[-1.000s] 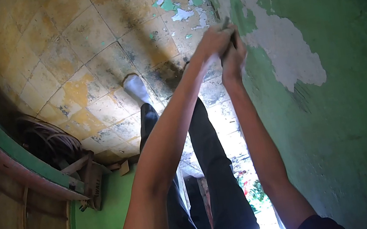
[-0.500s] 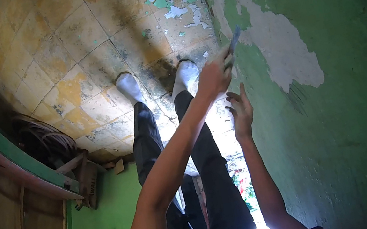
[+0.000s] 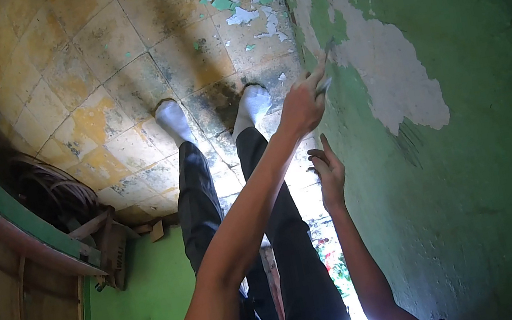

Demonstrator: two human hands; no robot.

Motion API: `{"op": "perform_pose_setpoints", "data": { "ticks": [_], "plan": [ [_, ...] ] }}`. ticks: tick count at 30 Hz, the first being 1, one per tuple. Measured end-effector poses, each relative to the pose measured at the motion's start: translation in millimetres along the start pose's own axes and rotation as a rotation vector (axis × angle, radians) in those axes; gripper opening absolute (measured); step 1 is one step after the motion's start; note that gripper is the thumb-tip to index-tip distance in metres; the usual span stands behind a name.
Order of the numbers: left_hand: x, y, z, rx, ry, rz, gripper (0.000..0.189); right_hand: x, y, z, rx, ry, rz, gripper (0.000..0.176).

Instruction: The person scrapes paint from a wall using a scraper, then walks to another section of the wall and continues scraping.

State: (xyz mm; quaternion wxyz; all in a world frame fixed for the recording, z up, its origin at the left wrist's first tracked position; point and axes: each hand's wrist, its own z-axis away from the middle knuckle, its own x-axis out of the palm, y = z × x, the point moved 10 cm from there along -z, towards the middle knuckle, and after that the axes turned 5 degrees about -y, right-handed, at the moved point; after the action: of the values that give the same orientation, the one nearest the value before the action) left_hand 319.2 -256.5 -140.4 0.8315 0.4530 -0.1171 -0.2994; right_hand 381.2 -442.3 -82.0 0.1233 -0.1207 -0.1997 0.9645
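Observation:
My left hand (image 3: 303, 108) is closed around a scraper (image 3: 330, 46), its forefinger stretched along the tool. The thin blade meets the green wall (image 3: 477, 52) at the left edge of a bare whitish patch (image 3: 389, 61), where the paint is gone. Most of the handle is hidden inside the fist. Lower down, my right hand (image 3: 332, 177) is held close to the wall with its fingers apart and nothing in it. Its fingertips look dark. Below the bare patch, the green paint carries several dark scratch lines (image 3: 409, 143).
Flakes of green and white paint (image 3: 242, 16) litter the worn tiled floor (image 3: 112, 41) along the wall's foot. My socked feet (image 3: 254, 103) stand on the tiles. To the left are a coiled dark bundle (image 3: 55, 188), a wooden piece (image 3: 114, 257) and a curved green edge (image 3: 10, 203).
The scraper has tilted and shifted slightly down against the wall, with my left forefinger now extended along it. My right hand has moved a little down and left. The view has shifted slightly.

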Motion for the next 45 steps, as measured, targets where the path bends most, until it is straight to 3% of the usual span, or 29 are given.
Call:
{"op": "perform_pose_setpoints", "data": {
  "ticks": [4,7,19,25,28,31,37,40,42,45],
  "plan": [
    [1.4,12.2,18.3,-0.014,-0.144,0.041,0.071,0.0,0.2,0.0,0.001,-0.016,-0.006,0.061],
    [-10.3,7.5,3.7,0.063,-0.068,-0.033,0.073,0.6,3.4,2.4,0.006,-0.017,0.017,0.061],
    [-24.6,16.2,7.6,0.114,-0.195,-0.176,0.077,9.3,0.9,11.7,0.019,-0.053,0.053,0.06],
    [-24.4,19.5,9.4,0.164,-0.129,0.0,0.062,14.9,7.6,20.9,0.027,-0.071,0.095,0.06],
    [-21.6,17.6,6.6,0.117,-0.18,0.036,0.068,14.4,5.5,24.8,0.02,-0.059,0.113,0.06],
    [-23.4,24.8,6.8,0.092,-0.141,0.056,0.054,13.7,5.6,26.7,0.017,-0.067,0.119,0.061],
    [-13.0,11.8,-42.4,-0.07,-0.297,0.046,0.046,11.1,20.7,30.7,0.014,-0.05,0.102,0.063],
    [-17.7,29.6,-7.0,0.091,-0.164,0.203,0.032,9.8,20.0,30.7,0.03,-0.027,0.079,0.063],
    [-12.6,41.3,9.1,-0.028,-0.178,0.274,0.023,15.5,16.5,31.0,0.009,-0.053,0.078,0.062],
    [-12.7,33.8,-2.5,-0.141,-0.252,0.314,0.026,12.3,12.1,30.6,0.003,-0.043,0.101,0.062]
  ]
}}
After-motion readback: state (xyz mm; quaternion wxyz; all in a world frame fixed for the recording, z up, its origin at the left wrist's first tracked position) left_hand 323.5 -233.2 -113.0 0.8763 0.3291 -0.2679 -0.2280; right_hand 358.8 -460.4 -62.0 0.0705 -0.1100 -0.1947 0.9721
